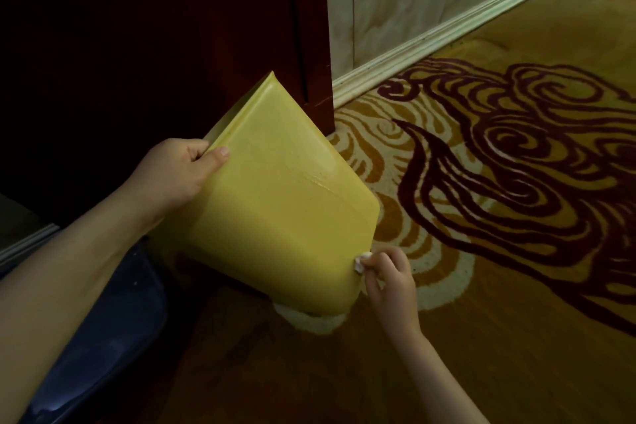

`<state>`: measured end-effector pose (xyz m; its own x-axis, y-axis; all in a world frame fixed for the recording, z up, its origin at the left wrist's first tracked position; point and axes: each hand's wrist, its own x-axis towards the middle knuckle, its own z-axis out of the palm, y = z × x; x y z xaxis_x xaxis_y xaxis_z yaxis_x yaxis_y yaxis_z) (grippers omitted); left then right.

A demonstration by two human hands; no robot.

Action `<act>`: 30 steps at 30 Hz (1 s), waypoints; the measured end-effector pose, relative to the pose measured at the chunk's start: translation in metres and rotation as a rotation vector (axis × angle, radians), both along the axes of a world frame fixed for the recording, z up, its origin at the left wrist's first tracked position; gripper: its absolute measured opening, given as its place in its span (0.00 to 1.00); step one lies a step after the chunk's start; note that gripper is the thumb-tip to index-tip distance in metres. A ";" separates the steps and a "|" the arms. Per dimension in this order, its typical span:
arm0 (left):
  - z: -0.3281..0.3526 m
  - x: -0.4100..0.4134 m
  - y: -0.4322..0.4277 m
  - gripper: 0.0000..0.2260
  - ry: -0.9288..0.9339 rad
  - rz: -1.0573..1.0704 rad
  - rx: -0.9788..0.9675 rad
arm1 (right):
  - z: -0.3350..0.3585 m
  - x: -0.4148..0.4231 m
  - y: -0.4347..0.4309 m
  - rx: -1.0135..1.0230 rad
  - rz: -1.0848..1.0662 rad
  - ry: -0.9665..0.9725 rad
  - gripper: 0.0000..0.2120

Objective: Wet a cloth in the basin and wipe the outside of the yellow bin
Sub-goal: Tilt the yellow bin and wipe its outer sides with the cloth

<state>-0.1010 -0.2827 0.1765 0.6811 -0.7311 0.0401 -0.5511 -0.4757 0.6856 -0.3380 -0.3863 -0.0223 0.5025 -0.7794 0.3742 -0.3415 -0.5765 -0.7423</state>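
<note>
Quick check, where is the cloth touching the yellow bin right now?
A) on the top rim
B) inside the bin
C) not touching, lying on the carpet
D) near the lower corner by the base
D: the right hand presses the small white cloth against the yellow bin near its lower corner by the base, while the left hand has its grip on the rim and holds the bin tilted.

Showing only a small white wad of the cloth (362,260), the rest lying buried in the right hand (387,280). Hiding the left hand's (175,172) fingers behind the bin's (275,203) rim, thumb alone showing. Concealing the bin's mouth and inside. Cutting off the dark basin (113,327) at the bottom-left edge, forearm covering part. Fading into darkness at the cabinet (137,27).
</note>
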 end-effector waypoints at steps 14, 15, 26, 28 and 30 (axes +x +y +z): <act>0.002 0.007 0.005 0.10 0.034 0.042 0.000 | 0.034 0.051 -0.056 -0.039 0.154 -0.040 0.07; 0.001 0.008 0.005 0.10 0.027 0.046 0.002 | 0.015 0.035 -0.053 0.010 0.106 -0.016 0.07; 0.002 0.009 0.004 0.10 0.038 0.032 0.003 | 0.033 0.033 0.001 -0.077 0.195 -0.124 0.02; 0.002 0.009 0.006 0.10 0.046 0.029 0.007 | 0.021 0.027 0.011 -0.029 0.202 -0.120 0.04; 0.002 0.009 0.007 0.09 0.047 0.029 0.007 | -0.003 0.009 0.015 0.060 0.112 -0.093 0.06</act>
<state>-0.0920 -0.2760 0.1786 0.7032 -0.7110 0.0028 -0.5041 -0.4959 0.7071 -0.3291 -0.3708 -0.0251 0.5533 -0.7426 0.3774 -0.2056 -0.5608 -0.8020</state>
